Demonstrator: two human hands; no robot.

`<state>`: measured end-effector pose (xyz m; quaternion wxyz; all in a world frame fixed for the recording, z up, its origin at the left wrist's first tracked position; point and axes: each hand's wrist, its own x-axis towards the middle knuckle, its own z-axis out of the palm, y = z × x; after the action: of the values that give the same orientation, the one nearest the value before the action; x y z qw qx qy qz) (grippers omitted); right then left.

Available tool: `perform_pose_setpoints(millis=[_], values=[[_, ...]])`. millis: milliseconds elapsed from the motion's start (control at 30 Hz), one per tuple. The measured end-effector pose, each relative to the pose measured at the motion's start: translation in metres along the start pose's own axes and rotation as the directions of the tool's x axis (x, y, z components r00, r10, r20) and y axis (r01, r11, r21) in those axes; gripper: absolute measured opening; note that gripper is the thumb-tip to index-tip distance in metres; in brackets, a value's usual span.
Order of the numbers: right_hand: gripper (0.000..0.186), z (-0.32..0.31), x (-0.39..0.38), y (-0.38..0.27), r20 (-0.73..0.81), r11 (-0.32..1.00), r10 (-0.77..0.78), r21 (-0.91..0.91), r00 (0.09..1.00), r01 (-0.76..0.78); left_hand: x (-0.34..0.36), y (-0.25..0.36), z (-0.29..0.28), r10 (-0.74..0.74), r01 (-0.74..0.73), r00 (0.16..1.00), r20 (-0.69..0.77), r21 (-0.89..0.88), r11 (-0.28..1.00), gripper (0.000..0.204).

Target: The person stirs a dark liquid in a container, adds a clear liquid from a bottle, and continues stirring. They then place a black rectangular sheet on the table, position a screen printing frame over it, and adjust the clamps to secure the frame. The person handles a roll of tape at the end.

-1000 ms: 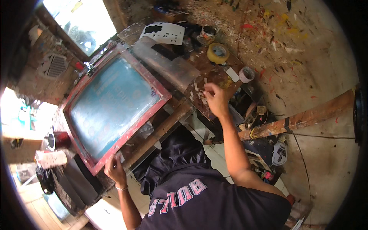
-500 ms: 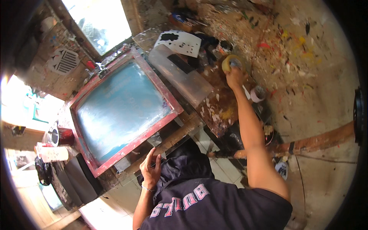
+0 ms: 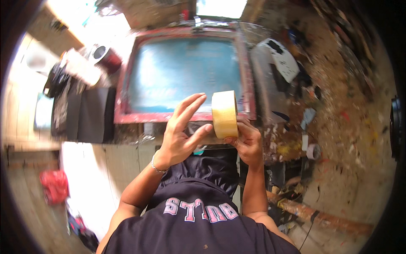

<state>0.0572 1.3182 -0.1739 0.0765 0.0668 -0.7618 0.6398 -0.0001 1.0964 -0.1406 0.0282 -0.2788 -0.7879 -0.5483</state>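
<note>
A yellowish tape roll (image 3: 225,114) is held upright in front of the red-framed blue screen (image 3: 185,76); the right hand (image 3: 247,142) is closed on its lower edge, while the left hand (image 3: 184,129), fingers spread, is pressed against its side.

Dark navy tee w/ pink-and-white block lettering across chest, short sleeves, both forearms bare. Thin beaded bracelet (image 3: 157,168) on wrist of left hand (image 3: 181,134). Right hand (image 3: 247,142): no rings or watch visible. Dark trousers below.
</note>
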Motion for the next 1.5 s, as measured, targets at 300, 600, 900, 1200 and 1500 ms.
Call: perform_pose_setpoints(millis=[300, 600, 900, 1200, 1500], values=[[0.036, 0.07, 0.015, -0.008, 0.327, 0.943, -0.128, -0.251, 0.936, 0.217, -0.067, -0.033, -0.029, -0.108, 0.111, 0.983, -0.15, 0.015, 0.994, 0.05], [0.035, 0.088, 0.019, -0.003, 0.389, 0.97, -0.018, -0.216, 0.921, 0.11, -0.094, -0.042, -0.03, -0.148, 0.168, 0.954, -0.26, 0.054, 0.984, 0.043], [0.029, 0.098, 0.014, -0.008, 0.525, 0.979, 0.133, -0.202, 0.84, -0.028, -0.114, -0.052, -0.033, -0.206, 0.209, 0.962, -0.179, 0.0, 0.978, 0.043], [0.025, 0.107, -0.012, 0.003, 0.625, 0.971, 0.181, -0.236, 0.759, -0.037, -0.152, -0.054, -0.027, -0.363, 0.354, 0.925, -0.114, -0.091, 0.931, 0.042], [0.022, 0.108, -0.038, -0.001, 0.595, 0.956, 0.282, -0.24, 0.752, -0.169, -0.171, -0.055, -0.011, -0.421, 0.411, 0.906, -0.054, -0.135, 0.902, 0.04]])
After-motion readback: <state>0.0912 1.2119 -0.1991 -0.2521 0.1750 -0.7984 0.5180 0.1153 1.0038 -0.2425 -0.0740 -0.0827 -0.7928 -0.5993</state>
